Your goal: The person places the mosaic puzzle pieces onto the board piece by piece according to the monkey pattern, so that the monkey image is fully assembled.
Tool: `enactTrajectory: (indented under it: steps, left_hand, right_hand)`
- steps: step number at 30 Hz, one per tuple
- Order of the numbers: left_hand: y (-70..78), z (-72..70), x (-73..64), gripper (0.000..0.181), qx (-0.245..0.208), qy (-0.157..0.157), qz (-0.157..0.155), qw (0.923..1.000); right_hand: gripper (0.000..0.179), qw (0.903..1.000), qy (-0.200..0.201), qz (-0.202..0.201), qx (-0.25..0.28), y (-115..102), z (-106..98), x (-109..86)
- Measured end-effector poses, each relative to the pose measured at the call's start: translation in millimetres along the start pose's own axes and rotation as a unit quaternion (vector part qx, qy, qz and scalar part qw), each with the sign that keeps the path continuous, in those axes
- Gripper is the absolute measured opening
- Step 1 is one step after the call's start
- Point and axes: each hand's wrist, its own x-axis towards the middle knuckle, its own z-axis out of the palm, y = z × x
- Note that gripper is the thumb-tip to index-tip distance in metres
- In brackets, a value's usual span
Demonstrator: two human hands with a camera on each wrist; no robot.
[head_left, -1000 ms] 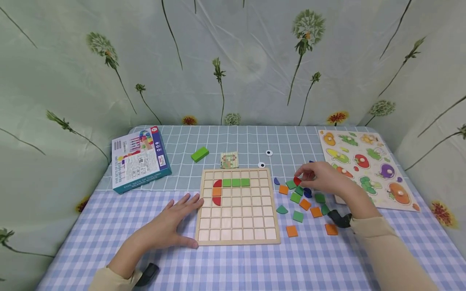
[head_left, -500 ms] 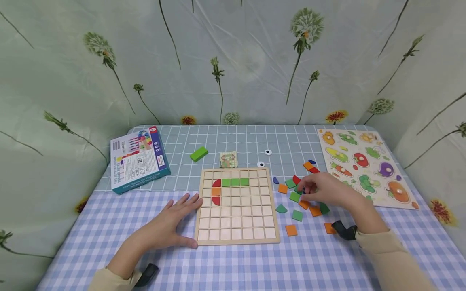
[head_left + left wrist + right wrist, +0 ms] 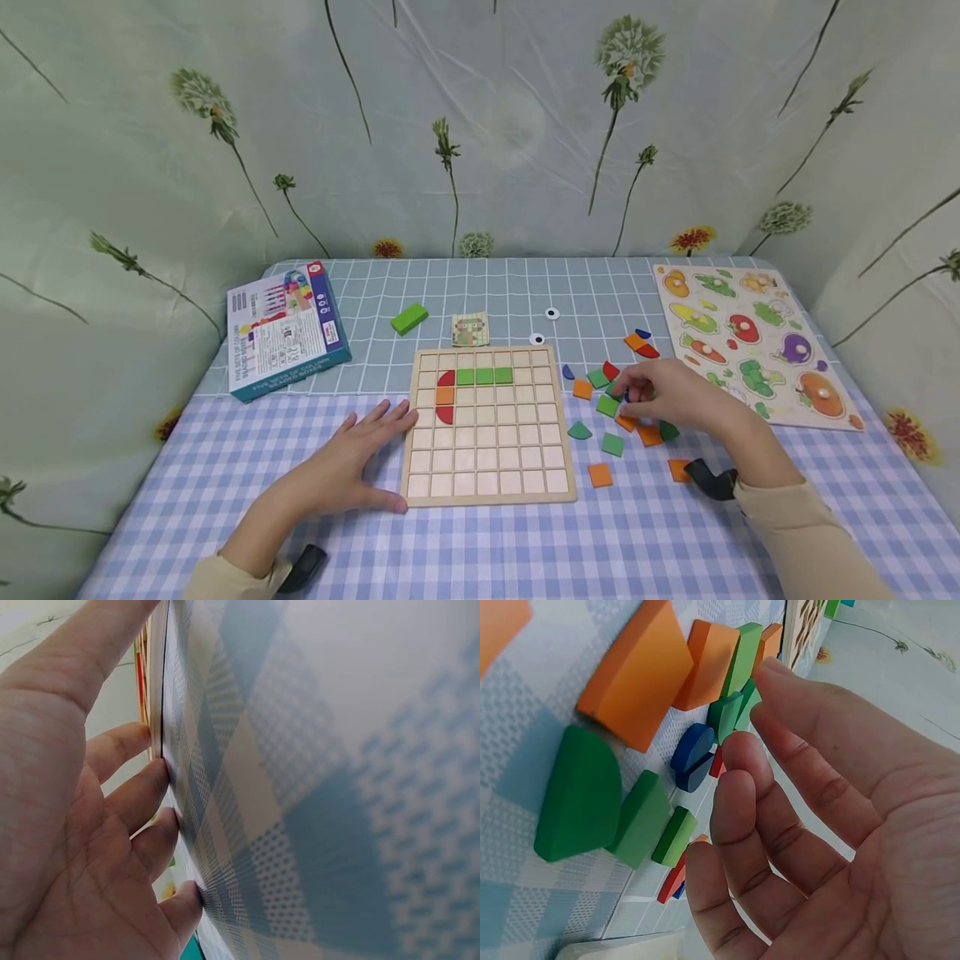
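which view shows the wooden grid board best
The head view: it shows the wooden grid board from above, almost unobstructed, with its rows and columns of cells easy to make out. The left wrist view catches just a thin stretch of its edge, and the right wrist view only a small part at the top of the picture.

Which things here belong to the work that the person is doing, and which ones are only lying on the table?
Seem to belong to the work:
wooden grid board
coloured pieces set in it
loose coloured pieces by the right hand
picture card, perhaps the pattern

Likely just lying about:
printed box
green block
two googly eyes
vegetable puzzle board
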Motion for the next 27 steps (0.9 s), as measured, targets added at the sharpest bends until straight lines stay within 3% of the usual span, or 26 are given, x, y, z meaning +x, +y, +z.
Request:
enactTrajectory:
  steps: [8, 13, 20, 27]
  left_hand:
    - [-0.1, -1.4, 1.3, 0.117, 0.002, -0.002, -0.001, 1.0]
    - [-0.6, -0.5, 0.3, 0.117, -0.001, -0.004, -0.006, 1.0]
    - [-0.9, 0.0, -0.3, 0.116, -0.001, -0.001, -0.006, 1.0]
    - [0.2, 0.2, 0.1, 0.116, 0.0, -0.002, -0.006, 1.0]
  right_hand:
    - [0.023, 0.9997, 0.018, 0.009, -0.013, 1.7, -7.2, 4.3]
    - [0.02, 0.9996, 0.021, -0.007, -0.018, 2.1, -10.0, 6.6]
    - [0.013, 0.9999, -0.006, -0.01, 0.009, -3.7, -1.6, 7.2]
    - [0.02, 1.0, -0.009, 0.0, -0.003, -6.1, 8.3, 8.4]
